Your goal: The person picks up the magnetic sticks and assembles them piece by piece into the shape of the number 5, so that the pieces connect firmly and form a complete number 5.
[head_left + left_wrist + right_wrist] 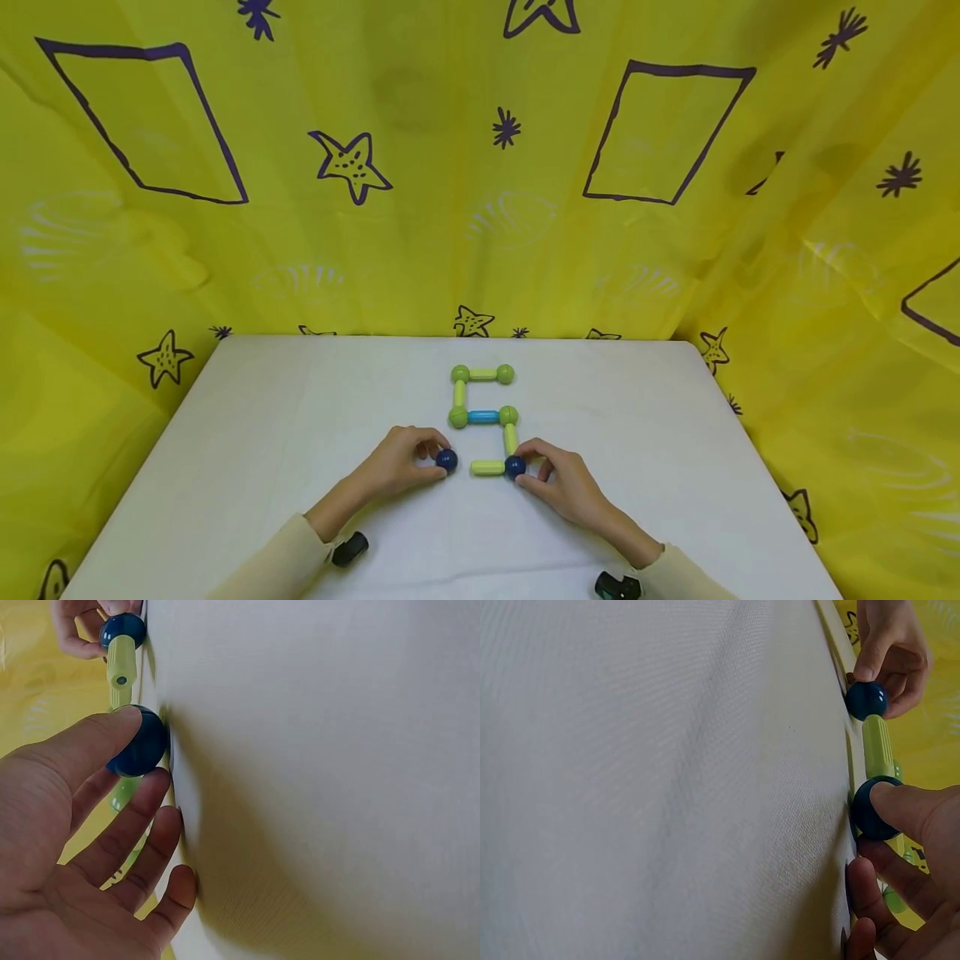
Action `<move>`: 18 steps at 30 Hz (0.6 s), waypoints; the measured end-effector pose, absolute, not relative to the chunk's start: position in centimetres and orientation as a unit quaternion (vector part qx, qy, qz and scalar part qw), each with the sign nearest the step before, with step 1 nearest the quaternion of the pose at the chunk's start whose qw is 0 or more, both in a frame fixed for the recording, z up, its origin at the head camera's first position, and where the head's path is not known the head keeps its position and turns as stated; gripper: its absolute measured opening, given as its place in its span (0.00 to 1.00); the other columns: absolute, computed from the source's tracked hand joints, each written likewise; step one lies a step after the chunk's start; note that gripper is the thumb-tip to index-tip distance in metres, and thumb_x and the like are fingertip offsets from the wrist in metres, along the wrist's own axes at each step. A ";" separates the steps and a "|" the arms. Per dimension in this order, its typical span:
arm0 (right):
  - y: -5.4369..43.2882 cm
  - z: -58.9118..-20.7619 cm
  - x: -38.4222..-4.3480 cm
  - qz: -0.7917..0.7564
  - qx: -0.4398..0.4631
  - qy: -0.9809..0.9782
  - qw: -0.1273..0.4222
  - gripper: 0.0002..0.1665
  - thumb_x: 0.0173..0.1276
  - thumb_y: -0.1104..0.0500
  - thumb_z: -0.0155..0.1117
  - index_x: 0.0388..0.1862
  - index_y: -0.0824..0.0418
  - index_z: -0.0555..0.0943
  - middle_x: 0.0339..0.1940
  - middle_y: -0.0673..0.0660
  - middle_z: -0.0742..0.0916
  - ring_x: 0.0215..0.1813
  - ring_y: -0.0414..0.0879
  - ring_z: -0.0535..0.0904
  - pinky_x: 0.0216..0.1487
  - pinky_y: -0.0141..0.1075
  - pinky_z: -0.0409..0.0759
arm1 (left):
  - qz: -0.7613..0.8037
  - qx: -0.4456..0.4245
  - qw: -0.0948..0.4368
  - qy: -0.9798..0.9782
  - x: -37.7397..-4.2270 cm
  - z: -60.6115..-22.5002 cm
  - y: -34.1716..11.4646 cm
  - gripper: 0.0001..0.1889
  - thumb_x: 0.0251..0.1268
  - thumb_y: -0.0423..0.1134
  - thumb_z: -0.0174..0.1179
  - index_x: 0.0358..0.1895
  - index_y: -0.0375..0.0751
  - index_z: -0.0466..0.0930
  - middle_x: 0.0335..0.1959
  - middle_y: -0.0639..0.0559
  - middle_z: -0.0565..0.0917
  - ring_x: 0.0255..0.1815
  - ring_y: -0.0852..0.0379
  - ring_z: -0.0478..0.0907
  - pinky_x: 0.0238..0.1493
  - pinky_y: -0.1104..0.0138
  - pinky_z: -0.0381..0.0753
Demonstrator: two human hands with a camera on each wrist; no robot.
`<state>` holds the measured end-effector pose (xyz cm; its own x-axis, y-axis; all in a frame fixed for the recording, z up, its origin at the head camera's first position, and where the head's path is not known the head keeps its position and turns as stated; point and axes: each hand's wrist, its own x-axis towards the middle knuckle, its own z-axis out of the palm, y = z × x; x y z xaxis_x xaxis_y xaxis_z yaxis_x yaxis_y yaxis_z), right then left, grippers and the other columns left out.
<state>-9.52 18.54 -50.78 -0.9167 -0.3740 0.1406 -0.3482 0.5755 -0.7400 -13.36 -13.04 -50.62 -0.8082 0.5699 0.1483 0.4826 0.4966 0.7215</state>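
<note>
My left hand [406, 460] pinches a dark blue ball [447, 460] between thumb and fingers, just left of a yellow-green rod [487, 468] with a gap between them. At that rod's right end, my right hand [567, 483] pinches a second dark blue ball [515, 467]. Another yellow-green rod [512, 439] runs up from this ball to a green ball [508, 415]. A blue rod [483, 417] links it to a green ball [458, 417] on the left. Above, more rods and green balls continue the shape, like a figure 5. In the left wrist view, the near blue ball [142, 746] sits against thumb and fingertips.
The pieces lie on a white-covered table [337, 375]. A yellow curtain [420, 250] with dark drawn stars and shapes hangs behind and along both sides. Dark wrist cameras [350, 549] are strapped below both hands.
</note>
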 end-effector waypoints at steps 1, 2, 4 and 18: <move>18.5 -50.8 -9.5 -0.413 -0.204 0.887 0.016 0.19 0.64 0.61 0.77 0.52 0.51 0.82 0.43 0.47 0.88 0.29 0.34 0.76 0.32 0.30 0.75 | 0.399 0.304 0.055 0.863 -13.3 -50.6 -13.0 0.13 0.57 0.36 0.76 0.45 0.43 0.86 0.32 0.59 0.83 0.35 0.59 0.77 0.40 0.67 0.76; 18.5 -50.8 -9.5 -0.413 -0.205 0.887 0.016 0.19 0.64 0.61 0.77 0.52 0.51 0.82 0.43 0.47 0.88 0.29 0.34 0.76 0.32 0.30 0.75 | 0.399 0.303 0.056 0.863 -13.3 -50.6 -13.0 0.13 0.57 0.36 0.76 0.45 0.43 0.86 0.32 0.59 0.83 0.35 0.59 0.77 0.40 0.67 0.76; 18.5 -50.8 -9.6 -0.413 -0.204 0.887 0.018 0.19 0.64 0.61 0.77 0.52 0.50 0.82 0.43 0.47 0.88 0.28 0.34 0.76 0.31 0.30 0.75 | 0.399 0.299 0.062 0.865 -13.2 -50.6 -12.9 0.13 0.57 0.37 0.76 0.45 0.44 0.87 0.33 0.60 0.83 0.35 0.59 0.76 0.40 0.67 0.75; 18.5 -50.8 -9.7 -0.411 -0.204 0.888 0.020 0.19 0.65 0.60 0.77 0.53 0.49 0.82 0.43 0.47 0.88 0.28 0.34 0.76 0.31 0.30 0.75 | 0.392 0.292 0.062 0.870 -13.1 -50.6 -12.5 0.13 0.57 0.38 0.77 0.44 0.45 0.87 0.33 0.61 0.83 0.35 0.60 0.76 0.39 0.69 0.74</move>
<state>-9.65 18.54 -50.78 -0.9160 -0.3790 0.1316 -0.3455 0.5784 -0.7389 -13.08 -12.51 -50.61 -0.8224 0.5557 0.1216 0.4591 0.5223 0.7186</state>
